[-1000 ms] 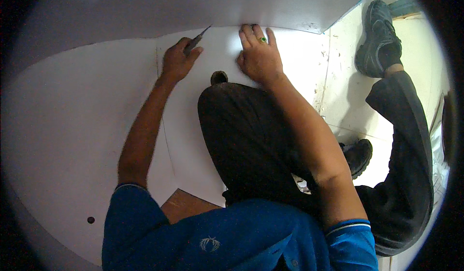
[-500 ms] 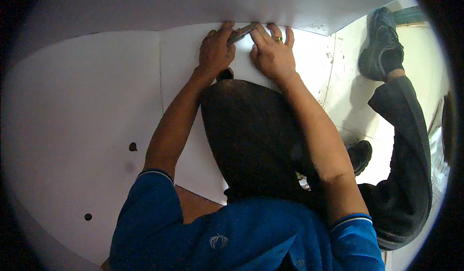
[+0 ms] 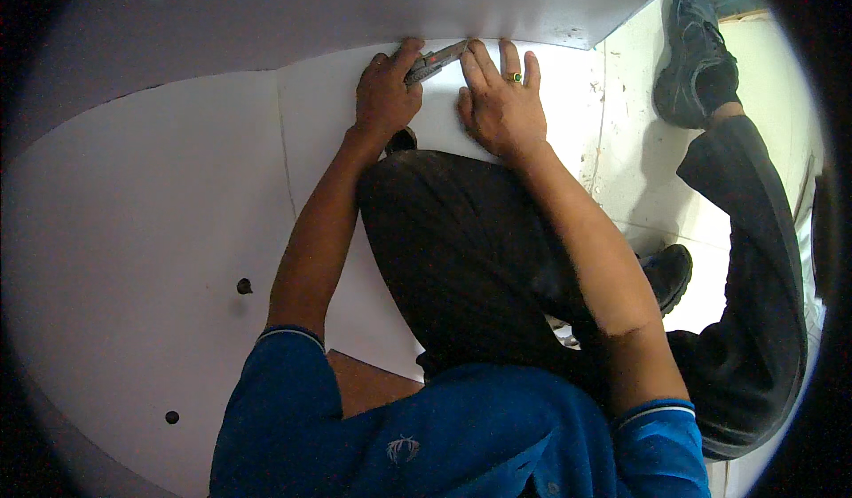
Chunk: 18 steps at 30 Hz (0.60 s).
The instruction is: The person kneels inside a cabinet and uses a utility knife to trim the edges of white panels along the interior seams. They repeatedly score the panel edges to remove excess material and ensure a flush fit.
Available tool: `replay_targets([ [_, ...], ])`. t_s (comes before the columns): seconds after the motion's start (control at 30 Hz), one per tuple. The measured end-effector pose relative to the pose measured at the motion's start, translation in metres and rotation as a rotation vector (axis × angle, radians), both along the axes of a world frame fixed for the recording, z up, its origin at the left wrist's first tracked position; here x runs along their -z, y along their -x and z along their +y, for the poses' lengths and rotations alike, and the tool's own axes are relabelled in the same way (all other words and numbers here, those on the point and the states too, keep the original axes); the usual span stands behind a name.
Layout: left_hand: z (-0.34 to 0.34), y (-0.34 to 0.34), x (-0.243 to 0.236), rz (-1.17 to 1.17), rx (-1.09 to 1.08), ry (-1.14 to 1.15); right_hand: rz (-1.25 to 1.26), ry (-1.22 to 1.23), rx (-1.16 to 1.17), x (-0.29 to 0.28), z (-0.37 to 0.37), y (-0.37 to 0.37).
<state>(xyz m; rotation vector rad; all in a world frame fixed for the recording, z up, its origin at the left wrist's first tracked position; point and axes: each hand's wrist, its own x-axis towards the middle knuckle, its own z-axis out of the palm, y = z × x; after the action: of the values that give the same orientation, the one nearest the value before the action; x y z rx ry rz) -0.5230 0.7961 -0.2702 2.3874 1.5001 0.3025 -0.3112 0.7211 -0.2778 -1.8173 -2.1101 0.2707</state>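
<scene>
My left hand (image 3: 387,97) is closed around a grey utility knife (image 3: 433,63), its fingertips at the line where a pale grey upright panel (image 3: 355,10) meets the white surface (image 3: 342,76). The knife lies slanted, its far end beside the index finger of my right hand (image 3: 504,107). That hand rests with fingers spread on the white surface, their tips at the foot of the upright panel; a ring with a green stone is on one finger. Whether the knife's tip touches the panel is too small to tell.
My bent knee (image 3: 444,205) in dark trousers lies between my forearms. A dark shoe (image 3: 697,63) and trouser leg extend along the tiled floor (image 3: 652,169) on the right. At left, the white surface has two small dark holes or knobs, one lower (image 3: 172,417).
My left hand and the knife have shifted slightly left. My right hand stays nearly in place, its fingers straighter. The whole view has shifted a little.
</scene>
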Motion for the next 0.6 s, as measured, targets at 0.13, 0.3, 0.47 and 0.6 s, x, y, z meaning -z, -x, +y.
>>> replay_targets([
  [0.13,0.002,0.021,0.004,-0.459,-0.108,0.141,0.014,-0.015,-0.225,0.015,0.014,0.004],
  [0.3,-0.025,0.059,0.017,-0.344,-0.515,-0.081,0.036,-0.014,-0.245,0.016,0.039,0.045],
  [0.47,-0.04,0.097,0.026,-0.25,-0.599,-0.113,0.079,-0.101,-0.186,0.019,0.042,0.043],
  [0.6,-0.045,0.101,0.045,-0.223,-0.358,-0.321,0.04,0.0,-0.096,0.017,0.034,0.022],
])
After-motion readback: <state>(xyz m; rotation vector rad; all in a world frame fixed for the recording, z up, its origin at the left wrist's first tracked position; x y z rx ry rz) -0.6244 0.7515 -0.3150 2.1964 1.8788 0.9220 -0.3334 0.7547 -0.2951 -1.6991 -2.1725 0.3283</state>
